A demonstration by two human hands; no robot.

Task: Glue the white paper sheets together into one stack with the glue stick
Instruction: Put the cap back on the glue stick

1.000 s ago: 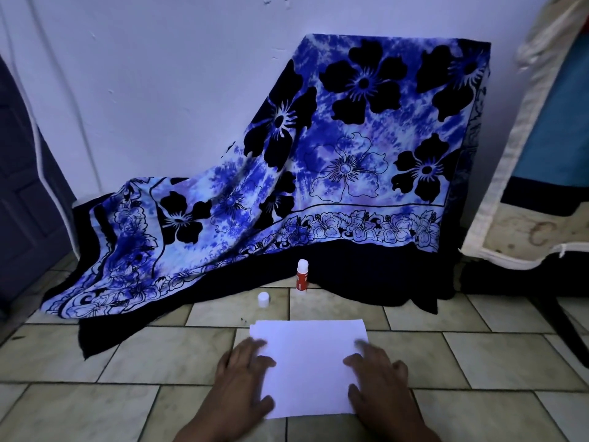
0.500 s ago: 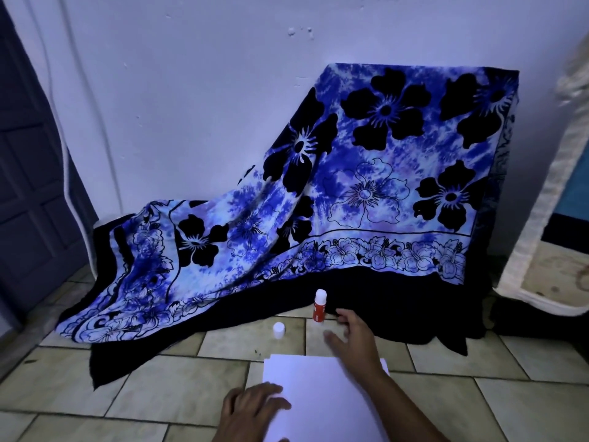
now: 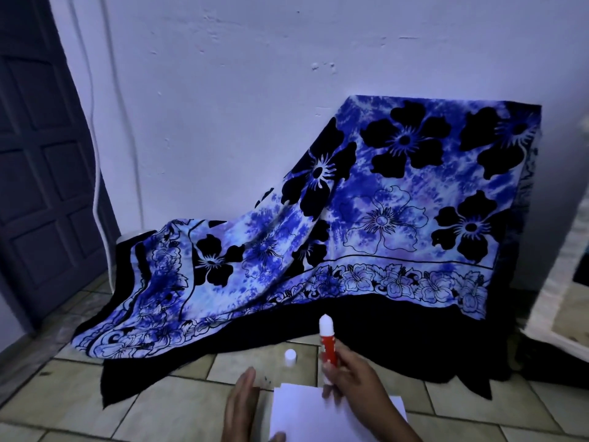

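Head view, looking down at a tiled floor (image 3: 159, 409). A small cylindrical glue stick with a red plastic barrel and a rounded white tip (image 3: 328, 344) is held upright just above the far edge of the stack of white rectangular paper sheets (image 3: 306, 413), which lies flat on the floor. The right hand (image 3: 353, 381) has its grip closed round the lower barrel, fingers curled about it, with the tip exposed. The left hand (image 3: 242, 406), fingers straight and holding nothing, stands just beside the stack's left edge; whether its thumb touches the paper cannot be told. A small white plastic cap (image 3: 290, 357) stands on the floor beyond the stack's far left corner. A blue-and-black flowered cloth (image 3: 382, 224) drapes well beyond the stack. Handling, as judged: the stick is light and rigid and best gripped low on the barrel, and its soft tip would smear under pressure. The sheets look thin, light and liable to slide or crease, so they are best pinned flat near an edge.
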